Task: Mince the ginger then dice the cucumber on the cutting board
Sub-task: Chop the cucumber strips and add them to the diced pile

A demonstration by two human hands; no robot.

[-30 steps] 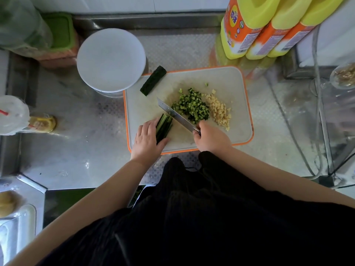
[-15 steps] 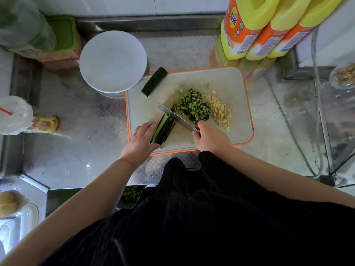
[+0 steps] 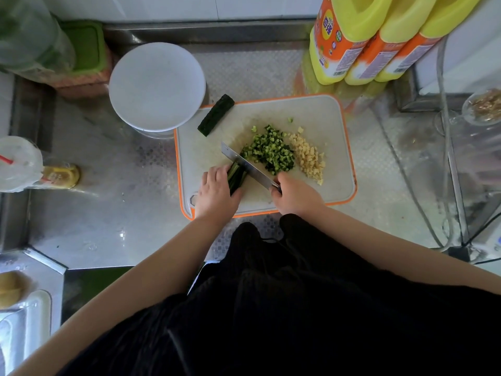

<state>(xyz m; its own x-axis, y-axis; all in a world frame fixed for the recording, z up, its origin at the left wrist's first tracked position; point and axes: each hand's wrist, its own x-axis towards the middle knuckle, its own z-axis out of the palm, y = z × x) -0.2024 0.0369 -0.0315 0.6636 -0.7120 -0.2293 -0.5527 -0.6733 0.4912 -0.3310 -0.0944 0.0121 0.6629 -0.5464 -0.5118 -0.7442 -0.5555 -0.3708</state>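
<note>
ginger (image 3: pixel 309 158) looks minced already, so it's dicing time: left hand (image 3: pixel 217 191) pins the cucumber strips (image 3: pixel 236 175), right hand (image 3: pixel 294 195) grips the knife (image 3: pixel 248 165), next crosscut wants fingertips tucked back

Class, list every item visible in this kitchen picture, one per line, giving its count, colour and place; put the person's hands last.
cutting board: one, white with orange rim, centre of counter
diced cucumber: one pile, green, mid-board
minced ginger: one pile, pale yellow, right of the dice
cucumber strips: one bundle, dark green, under left hand
cucumber piece: one, dark green, board's far left corner
knife: one, silver, across the strips
plate: one, white, left of board
bottles: three, yellow-orange, back right
left hand: holds strips
right hand: grips knife
</note>
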